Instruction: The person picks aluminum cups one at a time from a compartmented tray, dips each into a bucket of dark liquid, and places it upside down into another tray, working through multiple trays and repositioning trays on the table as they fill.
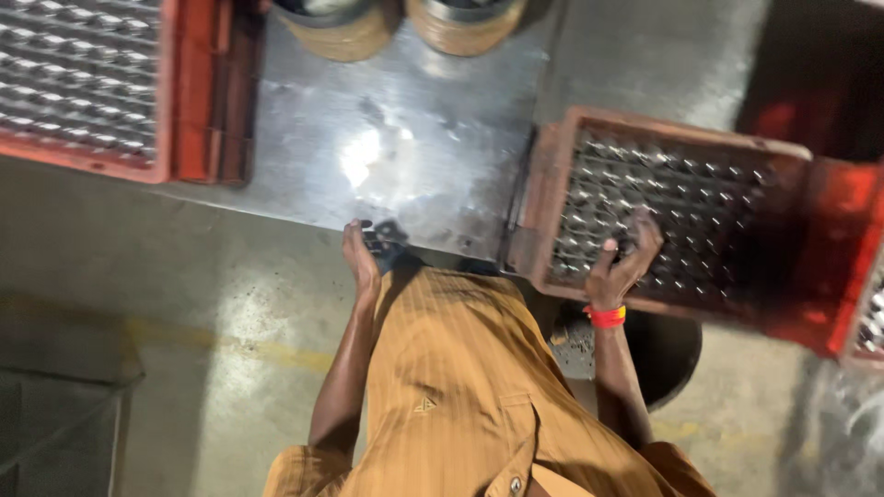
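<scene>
Nearest: tan shirt [460, 387], looking straight down. Left hand [361, 258] at the near edge of the steel bench [433, 156], fingers curled round a small dark part [387, 241]; blur hides whether it's properly gripped. Right hand [624, 262], red wristband [605, 317], reaches into the red crate [663, 212] of small shiny metal parts [681, 198], fingers bent down onto them; can't tell if it has one. That crate sits tilted and looks to overhang the bench's near edge. Risk: weight on the near side could tip it and spill parts onto the floor [184, 304]. Further back: second red crate [92, 83] far left, two round metal rings [396, 23] at the top edge.
</scene>
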A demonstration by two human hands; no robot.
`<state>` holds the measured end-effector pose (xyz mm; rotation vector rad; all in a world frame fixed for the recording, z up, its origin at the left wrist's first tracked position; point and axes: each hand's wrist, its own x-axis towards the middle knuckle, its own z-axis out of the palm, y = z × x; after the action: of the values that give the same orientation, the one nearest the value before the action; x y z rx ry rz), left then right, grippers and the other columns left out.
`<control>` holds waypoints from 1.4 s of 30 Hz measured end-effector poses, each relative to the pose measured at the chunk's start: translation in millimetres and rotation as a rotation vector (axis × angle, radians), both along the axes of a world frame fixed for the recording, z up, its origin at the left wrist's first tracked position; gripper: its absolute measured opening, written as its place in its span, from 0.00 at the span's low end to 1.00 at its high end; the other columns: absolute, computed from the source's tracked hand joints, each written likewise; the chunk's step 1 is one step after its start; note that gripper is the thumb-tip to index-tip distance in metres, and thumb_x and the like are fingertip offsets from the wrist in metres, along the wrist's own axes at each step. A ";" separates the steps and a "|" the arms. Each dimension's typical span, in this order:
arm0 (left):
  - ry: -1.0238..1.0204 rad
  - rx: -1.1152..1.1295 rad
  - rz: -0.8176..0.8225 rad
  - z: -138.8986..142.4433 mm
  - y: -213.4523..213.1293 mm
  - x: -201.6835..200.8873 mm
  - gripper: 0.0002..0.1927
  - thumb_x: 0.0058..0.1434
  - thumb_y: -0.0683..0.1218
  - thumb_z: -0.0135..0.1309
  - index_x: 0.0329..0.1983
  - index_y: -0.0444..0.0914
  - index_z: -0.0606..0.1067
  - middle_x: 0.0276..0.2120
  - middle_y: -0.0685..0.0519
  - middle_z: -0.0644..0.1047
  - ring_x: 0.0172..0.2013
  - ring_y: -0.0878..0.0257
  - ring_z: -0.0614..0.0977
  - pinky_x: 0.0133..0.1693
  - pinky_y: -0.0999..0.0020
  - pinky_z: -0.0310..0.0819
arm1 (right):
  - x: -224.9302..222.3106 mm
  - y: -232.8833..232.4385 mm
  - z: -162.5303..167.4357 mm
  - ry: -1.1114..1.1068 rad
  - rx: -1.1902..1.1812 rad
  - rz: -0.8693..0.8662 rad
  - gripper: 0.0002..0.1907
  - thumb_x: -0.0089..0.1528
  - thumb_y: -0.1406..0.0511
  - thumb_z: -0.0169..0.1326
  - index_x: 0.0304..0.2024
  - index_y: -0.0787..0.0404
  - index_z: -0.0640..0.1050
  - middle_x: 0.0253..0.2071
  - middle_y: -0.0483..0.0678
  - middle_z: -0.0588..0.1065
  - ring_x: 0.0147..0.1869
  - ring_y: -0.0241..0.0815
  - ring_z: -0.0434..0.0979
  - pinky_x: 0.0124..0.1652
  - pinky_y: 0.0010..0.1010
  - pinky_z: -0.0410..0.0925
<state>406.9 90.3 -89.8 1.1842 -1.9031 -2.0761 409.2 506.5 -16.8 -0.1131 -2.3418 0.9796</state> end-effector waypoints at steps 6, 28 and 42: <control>0.230 -0.384 0.311 23.8 -103.3 1.1 0.15 0.75 0.51 0.46 0.45 0.34 0.72 0.30 0.53 0.69 0.30 0.66 0.70 0.32 0.70 0.66 | -70.6 -186.2 1.8 -0.493 -0.412 0.579 0.15 0.73 0.61 0.51 0.54 0.65 0.77 0.49 0.49 0.80 0.50 0.40 0.79 0.51 0.28 0.71; 0.160 -0.080 0.773 85.8 -376.1 -171.5 0.39 0.60 0.43 0.55 0.70 0.24 0.53 0.64 0.38 0.65 0.61 0.51 0.71 0.63 0.58 0.64 | -264.1 -599.1 16.3 -0.830 -0.972 0.469 0.23 0.57 0.66 0.63 0.54 0.68 0.76 0.46 0.50 0.80 0.47 0.40 0.79 0.48 0.30 0.72; 0.086 -0.153 0.567 73.7 -410.3 -133.2 0.34 0.64 0.46 0.54 0.69 0.28 0.58 0.59 0.33 0.70 0.52 0.44 0.74 0.54 0.48 0.71 | -218.7 -593.6 -5.6 -0.854 -0.896 0.448 0.15 0.57 0.66 0.65 0.42 0.67 0.77 0.30 0.44 0.74 0.26 0.33 0.69 0.23 0.27 0.62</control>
<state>273.6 -319.9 -16.1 1.3687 -1.4330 -1.6210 190.6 -87.1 -22.4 -0.4363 -2.4394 2.5610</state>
